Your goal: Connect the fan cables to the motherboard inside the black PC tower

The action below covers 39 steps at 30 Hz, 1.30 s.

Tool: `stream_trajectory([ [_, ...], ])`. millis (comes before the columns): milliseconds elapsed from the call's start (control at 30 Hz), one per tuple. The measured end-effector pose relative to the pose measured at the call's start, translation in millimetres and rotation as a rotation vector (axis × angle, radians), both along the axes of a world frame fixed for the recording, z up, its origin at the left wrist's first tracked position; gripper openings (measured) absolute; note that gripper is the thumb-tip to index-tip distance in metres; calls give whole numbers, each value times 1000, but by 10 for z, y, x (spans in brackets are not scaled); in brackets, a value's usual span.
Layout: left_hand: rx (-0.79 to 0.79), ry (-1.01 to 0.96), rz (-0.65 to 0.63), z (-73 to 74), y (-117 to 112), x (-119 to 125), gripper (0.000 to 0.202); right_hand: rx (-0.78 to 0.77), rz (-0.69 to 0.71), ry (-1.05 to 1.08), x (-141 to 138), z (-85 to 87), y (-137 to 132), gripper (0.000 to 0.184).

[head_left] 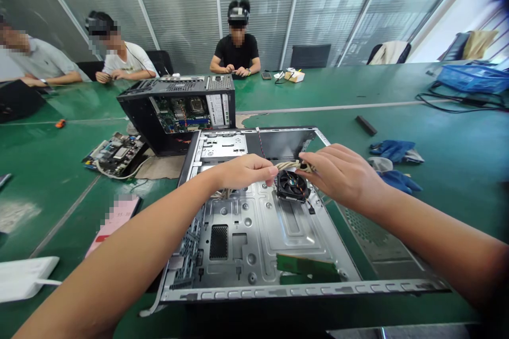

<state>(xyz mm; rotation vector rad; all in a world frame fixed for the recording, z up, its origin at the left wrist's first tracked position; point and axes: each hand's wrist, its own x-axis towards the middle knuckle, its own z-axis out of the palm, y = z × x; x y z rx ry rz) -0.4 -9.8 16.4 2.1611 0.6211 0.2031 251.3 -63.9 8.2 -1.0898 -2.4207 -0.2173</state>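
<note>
An empty metal computer case [254,233] lies open on the green table in front of me. A black cooling fan [292,186] rests inside it near the middle. My left hand [242,171] and my right hand [342,174] both pinch a beige bundled cable [289,165] just above the fan. Each hand's fingers are closed on one end of the cable. A green memory stick [308,266] lies on the case floor near the front edge.
A second black computer case [178,108] stands behind mine, with a loose circuit board [116,153] left of it. Blue gloves [392,149] lie to the right. A pink paper [117,217] lies left. Three people sit across the table.
</note>
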Motion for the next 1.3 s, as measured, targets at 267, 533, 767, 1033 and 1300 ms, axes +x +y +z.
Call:
stream_trajectory([
  [267, 297, 190, -10, 6, -51, 69, 37, -171, -103, -62, -9, 23, -65, 41],
  [533, 703, 412, 43, -46, -116, 135, 35, -949, -102, 362, -86, 100, -112, 49],
  [767, 771, 379, 60, -2, -185, 98, 29, -1286, -120, 628, -105, 43, -94, 49],
  [1033, 406, 214, 101, 27, -100, 106, 33, -97, -96, -67, -112, 14, -169, 30],
  [1300, 294, 125, 57, -16, -72, 80, 31, 107, -75, -249, -157, -11, -174, 33],
])
